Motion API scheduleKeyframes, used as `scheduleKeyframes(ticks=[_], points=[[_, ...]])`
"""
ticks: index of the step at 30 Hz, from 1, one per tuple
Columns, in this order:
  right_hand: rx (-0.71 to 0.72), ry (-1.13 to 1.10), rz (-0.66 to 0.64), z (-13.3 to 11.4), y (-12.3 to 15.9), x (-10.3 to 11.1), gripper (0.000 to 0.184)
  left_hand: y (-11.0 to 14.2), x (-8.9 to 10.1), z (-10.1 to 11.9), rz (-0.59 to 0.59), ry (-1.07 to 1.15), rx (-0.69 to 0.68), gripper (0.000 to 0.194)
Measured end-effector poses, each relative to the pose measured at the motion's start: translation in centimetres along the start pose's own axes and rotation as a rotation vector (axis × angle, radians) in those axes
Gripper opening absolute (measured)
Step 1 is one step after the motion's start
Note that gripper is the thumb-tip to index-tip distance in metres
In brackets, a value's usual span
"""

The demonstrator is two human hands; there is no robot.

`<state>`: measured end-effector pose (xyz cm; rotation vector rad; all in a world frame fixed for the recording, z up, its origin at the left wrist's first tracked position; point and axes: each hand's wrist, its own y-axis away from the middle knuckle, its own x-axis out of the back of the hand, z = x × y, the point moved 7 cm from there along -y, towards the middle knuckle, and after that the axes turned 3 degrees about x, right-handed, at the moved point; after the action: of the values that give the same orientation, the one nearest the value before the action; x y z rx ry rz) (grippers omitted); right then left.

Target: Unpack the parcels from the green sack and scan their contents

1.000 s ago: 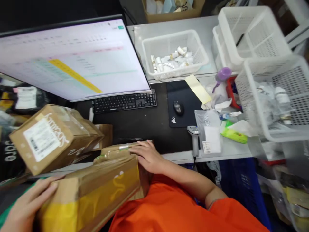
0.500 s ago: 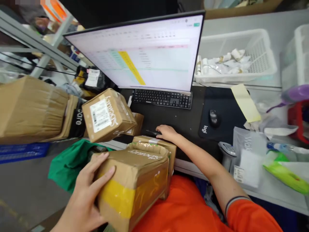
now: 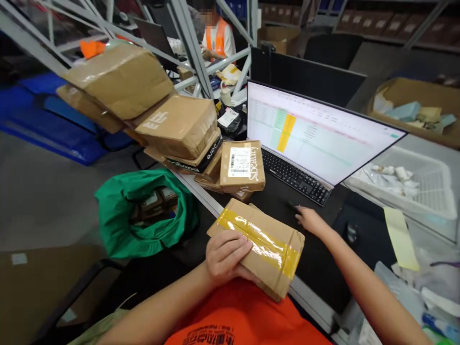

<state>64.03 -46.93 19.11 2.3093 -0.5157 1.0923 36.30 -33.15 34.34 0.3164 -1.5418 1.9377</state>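
Note:
My left hand (image 3: 229, 255) grips a cardboard box (image 3: 264, 239) over its near left edge, thumb underneath and fingers on top. Shiny yellow tape runs along the box's upward face, and the box is tilted above the desk's front edge. Beyond it, my right hand (image 3: 308, 220) is closed around a thin dark tool (image 3: 293, 206), too small to make out exactly. Just past the held box, a smaller carton (image 3: 242, 166) with a white barcode label and "sbeauty" print rests on other packages.
Stacked cartons (image 3: 179, 122) stand on the left. A green sack (image 3: 111, 215) with boxes inside is below them. The keyboard (image 3: 294, 177), monitor (image 3: 302, 129) and mouse (image 3: 351, 233) occupy the desk, with a white basket (image 3: 436, 175) at right. A co-worker (image 3: 219, 38) sits behind.
The box in my left hand has turned, so its yellow-taped face points upward. My right hand has come off the desk area by the box with the dark tool. The view has swung left.

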Motion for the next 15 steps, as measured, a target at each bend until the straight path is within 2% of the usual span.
scheduleKeyframes(ticks=[2, 3, 5, 6, 8, 10, 12, 13, 15], points=[[-0.026, 0.012, 0.03, -2.0, 2.9, 4.1, 0.04, 0.7, 0.2, -0.1, 0.123, 0.014, -0.031, 0.061], [-0.005, 0.033, 0.076, -4.1, 4.4, 6.3, 0.046, 1.0, 0.1, 0.0, 0.158, 0.014, -0.038, 0.06], [0.118, 0.161, 0.176, -10.1, 7.1, 9.8, 0.049, 1.5, -0.4, 0.2, 0.184, 0.017, -0.042, 0.058], [0.203, 0.24, 0.195, -13.7, 8.0, 10.6, 0.049, 1.7, -0.7, 0.3, 0.182, 0.016, -0.038, 0.057], [0.351, 0.413, 0.164, -20.4, 8.7, 10.3, 0.048, 2.1, -1.4, 0.6, 0.155, 0.002, -0.031, 0.055], [0.443, 0.572, 0.089, -25.3, 8.0, 8.5, 0.053, 2.5, -1.9, 0.7, 0.123, -0.022, -0.026, 0.054], [0.475, 0.669, 0.035, -28.2, 6.5, 6.7, 0.051, 2.8, -2.2, 0.6, 0.102, -0.031, -0.019, 0.05], [0.471, 0.671, 0.032, -29.0, 5.8, 6.1, 0.044, 2.8, -2.3, 0.4, 0.099, -0.026, -0.013, 0.045], [0.423, 0.549, 0.107, -29.7, 4.6, 6.2, 0.022, 2.7, -2.1, 0.1, 0.105, 0.0, -0.008, 0.034]])
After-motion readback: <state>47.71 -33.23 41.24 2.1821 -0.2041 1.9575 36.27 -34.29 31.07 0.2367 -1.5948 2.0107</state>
